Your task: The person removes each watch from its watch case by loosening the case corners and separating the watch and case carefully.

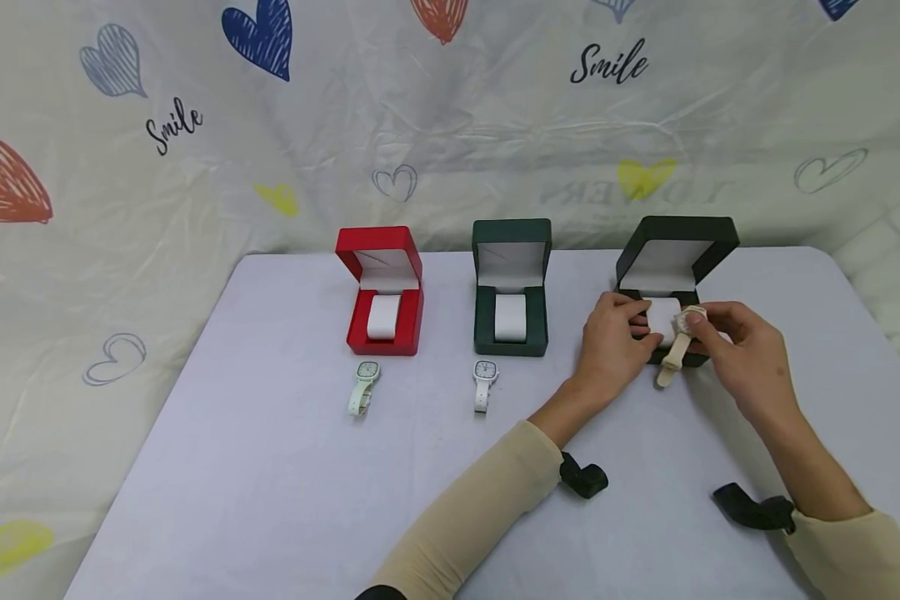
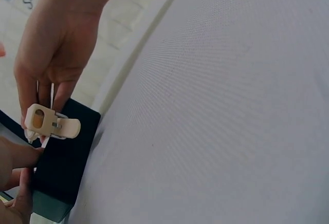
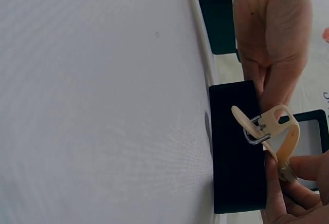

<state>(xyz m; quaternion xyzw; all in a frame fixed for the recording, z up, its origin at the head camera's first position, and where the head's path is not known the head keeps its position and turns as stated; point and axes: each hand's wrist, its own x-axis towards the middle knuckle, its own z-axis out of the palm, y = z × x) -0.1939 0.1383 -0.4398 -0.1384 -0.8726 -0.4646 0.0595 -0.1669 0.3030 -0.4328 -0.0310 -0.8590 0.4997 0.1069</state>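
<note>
In the head view an open black box (image 1: 678, 229) stands at the right, with a white watch cushion (image 1: 662, 317) at its well. My left hand (image 1: 611, 337) holds the cushion's left side, thumb and fingers at its edge. A cream watch (image 1: 673, 360) is pinched by its dial between the thumb and fingers of my right hand (image 1: 750, 358), just right of the cushion. Its strap hangs over the box front; in the right wrist view the strap's metal buckle (image 3: 256, 131) is fastened. The fingertips behind the box wall are partly hidden.
An open red box (image 1: 356, 325) and an open green box (image 1: 485, 325) stand to the left, each with a white cushion inside. Before them lie a pale green watch (image 1: 362, 392) and a white watch (image 1: 483, 387) on the white table (image 1: 270, 467). A heart-printed sheet (image 1: 495, 150) hangs behind.
</note>
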